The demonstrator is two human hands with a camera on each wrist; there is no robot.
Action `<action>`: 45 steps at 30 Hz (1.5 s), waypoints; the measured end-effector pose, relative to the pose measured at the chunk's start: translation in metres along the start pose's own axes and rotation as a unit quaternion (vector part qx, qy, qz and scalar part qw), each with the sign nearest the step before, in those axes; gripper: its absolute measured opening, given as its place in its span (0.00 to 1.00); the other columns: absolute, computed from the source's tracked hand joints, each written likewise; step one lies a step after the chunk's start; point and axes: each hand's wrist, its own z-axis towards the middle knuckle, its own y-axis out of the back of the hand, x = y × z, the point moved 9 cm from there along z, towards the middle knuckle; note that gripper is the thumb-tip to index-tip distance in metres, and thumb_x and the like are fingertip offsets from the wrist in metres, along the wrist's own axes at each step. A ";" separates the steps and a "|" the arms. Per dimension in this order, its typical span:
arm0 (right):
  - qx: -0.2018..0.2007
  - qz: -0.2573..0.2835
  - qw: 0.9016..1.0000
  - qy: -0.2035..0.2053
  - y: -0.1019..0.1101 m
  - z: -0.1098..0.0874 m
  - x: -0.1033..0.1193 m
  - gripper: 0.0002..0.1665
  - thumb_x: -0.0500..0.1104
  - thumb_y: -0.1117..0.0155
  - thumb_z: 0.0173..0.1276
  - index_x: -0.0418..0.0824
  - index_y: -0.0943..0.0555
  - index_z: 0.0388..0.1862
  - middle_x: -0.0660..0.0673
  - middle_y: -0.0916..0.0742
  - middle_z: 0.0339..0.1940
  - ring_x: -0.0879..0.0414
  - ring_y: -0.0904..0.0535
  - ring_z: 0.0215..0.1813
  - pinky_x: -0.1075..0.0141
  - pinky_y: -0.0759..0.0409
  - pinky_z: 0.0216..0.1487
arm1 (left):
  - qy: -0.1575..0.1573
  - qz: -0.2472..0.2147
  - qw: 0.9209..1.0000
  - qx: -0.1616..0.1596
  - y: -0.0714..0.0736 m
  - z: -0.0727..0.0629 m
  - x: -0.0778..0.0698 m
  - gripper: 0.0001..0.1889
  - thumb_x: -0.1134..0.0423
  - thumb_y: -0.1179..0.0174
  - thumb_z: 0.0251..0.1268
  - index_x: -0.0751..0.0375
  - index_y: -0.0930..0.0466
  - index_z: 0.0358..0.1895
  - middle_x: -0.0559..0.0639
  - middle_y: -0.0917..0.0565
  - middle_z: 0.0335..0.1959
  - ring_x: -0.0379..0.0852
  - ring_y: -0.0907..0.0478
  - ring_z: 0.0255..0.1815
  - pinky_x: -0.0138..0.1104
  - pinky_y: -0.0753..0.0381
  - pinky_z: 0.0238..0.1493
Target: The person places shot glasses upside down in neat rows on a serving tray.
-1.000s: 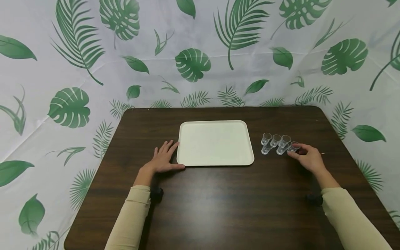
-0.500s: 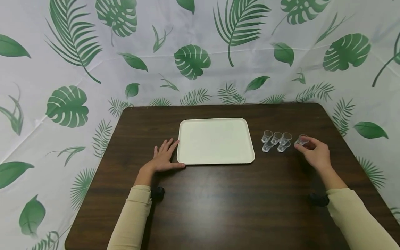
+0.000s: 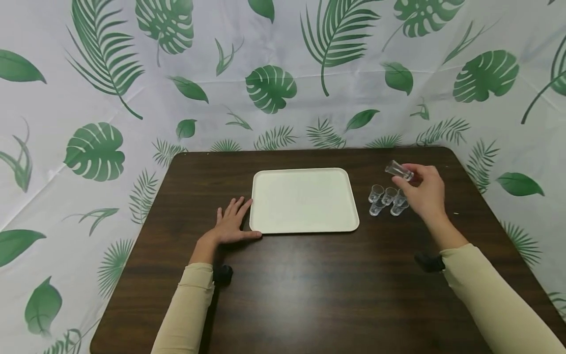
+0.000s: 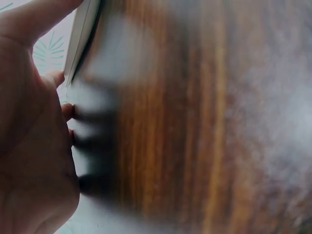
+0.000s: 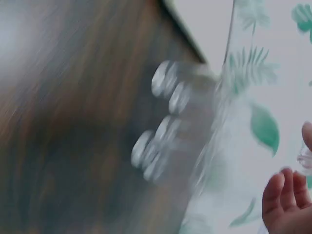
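Observation:
In the head view, my right hand [image 3: 425,192] pinches a small clear shot glass [image 3: 399,171] by one end, between thumb and fingers. The glass is tilted nearly on its side, raised above the table behind the other glasses. Several more clear shot glasses [image 3: 389,196] stand close together just left of the hand, one partly hidden by it. A cream tray [image 3: 305,230] lies at mid-table. My left hand [image 3: 230,226] rests with spread fingers at its left edge, thumb at the near corner. In the right wrist view only a bit of the held glass [image 5: 305,160] shows.
The dark wood table [image 3: 283,285] has rounded far corners. A white cloth [image 3: 283,132] printed with green leaves hangs behind it and along the sides. Standing glasses [image 5: 170,122] look blurred in the right wrist view.
My right hand has lifted one shot glass away from the group, first to the right, then up and left, tipping it over sideways. My left hand and the tray stay put.

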 end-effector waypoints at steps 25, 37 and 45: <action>0.196 0.112 0.974 -0.008 -0.238 -0.030 0.150 0.20 0.41 0.24 0.59 0.41 0.20 0.48 0.45 0.16 0.42 0.54 0.20 0.39 0.63 0.23 0.38 | 0.011 0.011 1.000 -0.020 0.012 -0.001 0.004 0.57 0.29 0.40 0.55 0.48 0.59 0.81 0.59 0.59 0.80 0.60 0.68 0.79 0.67 0.71 0.66; 0.250 0.026 0.959 0.131 -0.291 -0.060 0.194 0.23 0.40 0.29 0.64 0.46 0.19 0.59 0.47 0.19 0.41 0.55 0.21 0.41 0.62 0.23 0.42 | 0.015 0.000 1.000 -0.010 -0.006 -0.001 0.007 0.58 0.25 0.41 0.53 0.44 0.61 0.81 0.55 0.61 0.81 0.58 0.71 0.79 0.66 0.72 0.67; 0.276 -0.002 0.942 0.192 -0.299 -0.066 0.209 0.23 0.38 0.32 0.67 0.47 0.19 0.61 0.46 0.20 0.45 0.55 0.20 0.44 0.62 0.22 0.45 | 0.016 0.006 1.000 -0.015 -0.008 0.002 0.013 0.58 0.23 0.43 0.51 0.42 0.62 0.81 0.54 0.61 0.81 0.56 0.71 0.79 0.65 0.72 0.67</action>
